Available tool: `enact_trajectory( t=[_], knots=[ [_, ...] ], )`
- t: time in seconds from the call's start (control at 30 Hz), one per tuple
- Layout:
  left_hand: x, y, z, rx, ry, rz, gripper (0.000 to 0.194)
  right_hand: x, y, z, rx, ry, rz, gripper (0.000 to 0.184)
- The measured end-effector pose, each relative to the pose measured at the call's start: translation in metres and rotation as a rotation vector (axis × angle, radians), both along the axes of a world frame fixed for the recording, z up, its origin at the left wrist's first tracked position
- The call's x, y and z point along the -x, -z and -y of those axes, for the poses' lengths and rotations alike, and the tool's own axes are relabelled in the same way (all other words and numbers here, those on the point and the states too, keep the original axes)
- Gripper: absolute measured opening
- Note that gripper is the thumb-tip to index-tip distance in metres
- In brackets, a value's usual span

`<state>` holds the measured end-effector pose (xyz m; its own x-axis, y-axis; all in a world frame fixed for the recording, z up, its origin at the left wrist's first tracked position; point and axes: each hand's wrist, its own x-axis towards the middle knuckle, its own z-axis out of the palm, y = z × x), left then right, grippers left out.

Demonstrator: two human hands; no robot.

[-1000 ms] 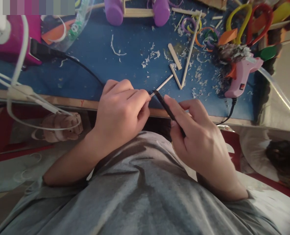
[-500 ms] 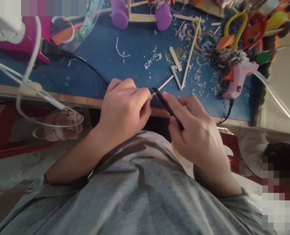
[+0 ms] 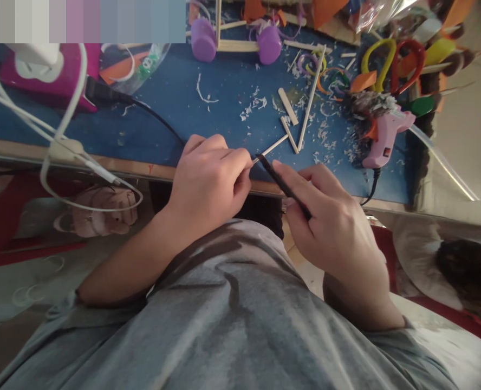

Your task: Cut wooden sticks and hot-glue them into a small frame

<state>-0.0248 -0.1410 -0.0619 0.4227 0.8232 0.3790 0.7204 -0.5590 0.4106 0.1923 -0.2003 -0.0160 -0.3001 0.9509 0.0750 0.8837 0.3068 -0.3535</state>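
My left hand (image 3: 214, 181) is closed near the table's front edge, pinching a thin wooden stick (image 3: 271, 149) between thumb and forefinger. The stick slants up to the right, and its far end reaches the loose sticks on the table. In my right hand (image 3: 332, 211) is a slim black craft knife (image 3: 283, 184), forefinger laid along its top and thumb beneath. Its slanted tip is at the stick, close to my left fingertips; whether it touches cannot be made out. Just beyond lie a short flat stick (image 3: 288, 106), a small stick (image 3: 290, 135) and a longer one (image 3: 312, 97).
White shavings (image 3: 253, 103) litter the blue tabletop (image 3: 163, 86). A pink glue gun (image 3: 388, 138) rests at right, below yellow-handled and red-handled scissors (image 3: 381, 59). Purple caps (image 3: 203, 40) flank a stick frame behind. White cables and a magenta power block (image 3: 62, 81) are at left.
The view has shifted slightly. My right hand and the knife have drawn a little down and to the right. My left hand keeps its hold on the stick.
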Motion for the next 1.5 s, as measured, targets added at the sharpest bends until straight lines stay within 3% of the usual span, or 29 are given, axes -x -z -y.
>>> enact_trajectory(
  t=[0.63, 1.07, 1.5],
  knots=[
    [0.001, -0.001, 0.000, 0.025, 0.019, -0.019, 0.019, -0.004, 0.000, 0.005, -0.011, -0.001, 0.006, 0.060],
    [0.003, -0.003, -0.001, 0.022, 0.021, -0.049, 0.018, 0.007, 0.014, -0.009, -0.037, -0.021, -0.014, 0.063],
    [0.003, -0.005, 0.000, 0.043, 0.029, -0.013, 0.018, -0.004, 0.003, 0.009, 0.013, 0.005, 0.009, 0.063]
  ],
)
